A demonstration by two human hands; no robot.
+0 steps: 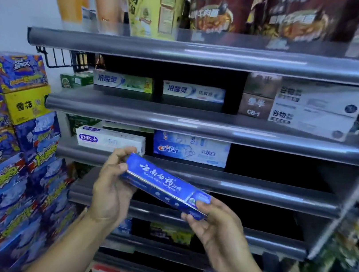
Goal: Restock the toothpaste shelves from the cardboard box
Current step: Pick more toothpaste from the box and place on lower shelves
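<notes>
**Blue toothpaste box held before the shelves, not yet placed**

A blue toothpaste box (166,186) is held in the air just below and in front of the Crest carton (190,149). It is tilted, with its left end higher than its right. The left end is gripped by the left hand (111,186), whose fingers (122,151) are curled over the top edge. The right end is pinched by the right hand (214,225) between thumb and fingertips. Neither grasp is released, and the box is not laid on any shelf.

The step in hand is judged to be the carrying of one box to its slot. On the shelf (213,180) that bears the Crest carton, a white carton (110,140) is seen to the left of it and a dark, unfilled stretch to the right. The level below the Crest carton also appears largely unfilled. Which gap is meant cannot be told.

For the next move, the box would need to be levelled, its printed face turned outward, and slid in without the Crest carton being knocked. The cardboard box is not seen in this view.
</notes>
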